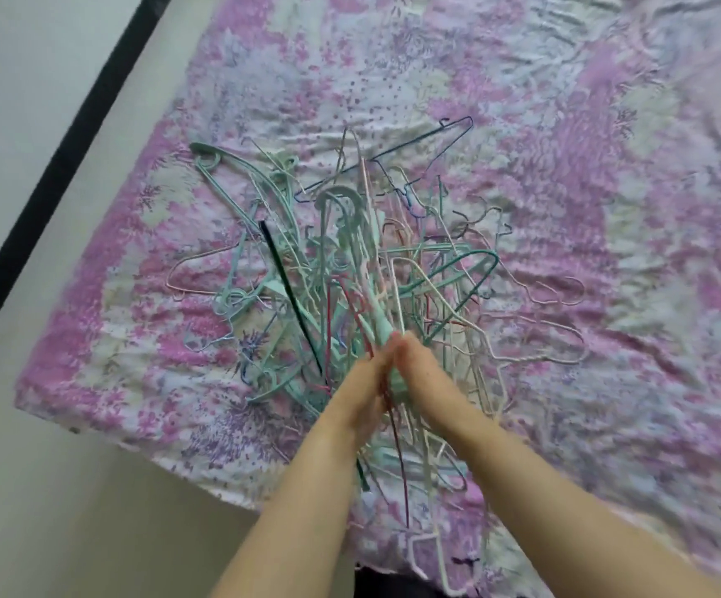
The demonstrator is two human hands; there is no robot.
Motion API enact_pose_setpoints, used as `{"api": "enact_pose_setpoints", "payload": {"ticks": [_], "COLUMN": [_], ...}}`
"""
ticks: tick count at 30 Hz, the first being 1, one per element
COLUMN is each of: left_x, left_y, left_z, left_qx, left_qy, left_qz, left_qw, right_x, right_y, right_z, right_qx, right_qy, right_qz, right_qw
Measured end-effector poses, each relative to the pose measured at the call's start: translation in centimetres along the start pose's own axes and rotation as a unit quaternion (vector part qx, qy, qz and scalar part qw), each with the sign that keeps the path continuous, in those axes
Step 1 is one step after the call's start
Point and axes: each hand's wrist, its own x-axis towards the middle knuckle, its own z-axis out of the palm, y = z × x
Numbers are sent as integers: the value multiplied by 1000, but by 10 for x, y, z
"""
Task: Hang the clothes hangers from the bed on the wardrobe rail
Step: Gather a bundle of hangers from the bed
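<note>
Mint-green, pink and white thin hangers (350,269) lay tangled in a pile on the pink-and-lilac floral bedsheet (565,209). I saw my left hand (360,394) and right hand (421,373) pressed together, fingers curled around a lifted bundle of them.

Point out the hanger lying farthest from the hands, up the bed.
The dark blue wire hanger at the pile's far edge. It lies flat on the floral sheet, beyond the mint and pink hangers nearer the left hand and right hand.
</note>
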Motion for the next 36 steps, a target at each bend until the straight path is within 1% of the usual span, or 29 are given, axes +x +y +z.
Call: {"api": "enact_pose_setpoints", "payload": {"ticks": [3,6,9,12,15,17,20,22,23,25,27,29,30,32,33,36], "left_x": [-34,-68,-102,-135,-162,-179,-199,-208,-213,-225,-240,-257,-262,-271,-272,-266], "left_y": [1,-2,0,3,7,13,21,26,29,38,50,65,73,86,90,86], "left_z": [13,21,33,50,66,77,92,101,105,116,125,138,145,160,166,172], "left_qx": [-23,-105,-186,-205,-217,-218,-227,-214,-198,-135,-47,66,114,167,170,120], "left_qy": [-1,-1,-24,-39,-31,-32,-58,-57,-64,-64,-64,-25,10,96,126,174], "left_qz": [-3,4,47,104,138,164,183,184,185,189,184,186,195,226,249,313], "left_qw": [1000,994,981,972,966,962,955,958,960,970,980,980,974,955,945,926], "right_x": [-38,-76,-120,-161,-192,-212,-232,-243,-248,-258,-266,-275,-278,-283,-285,-289], "right_y": [-16,-29,-42,-55,-60,-67,-74,-75,-76,-74,-72,-75,-77,-82,-84,-88], "right_z": [6,7,11,18,17,11,-4,-13,-16,-21,-24,-29,-32,-34,-35,-33], "right_qx": [-78,-159,-227,-240,-218,-250,-313,-306,-287,-232,-213,-197,-186,-188,-205,-257], "right_qy": [29,39,42,46,33,49,101,109,102,93,133,185,191,169,153,129], "right_qz": [-32,-68,-133,-210,-250,-283,-333,-363,-372,-389,-413,-438,-446,-452,-454,-455], "right_qw": [996,984,964,947,943,925,884,874,877,887,876,858,854,855,854,843]}}
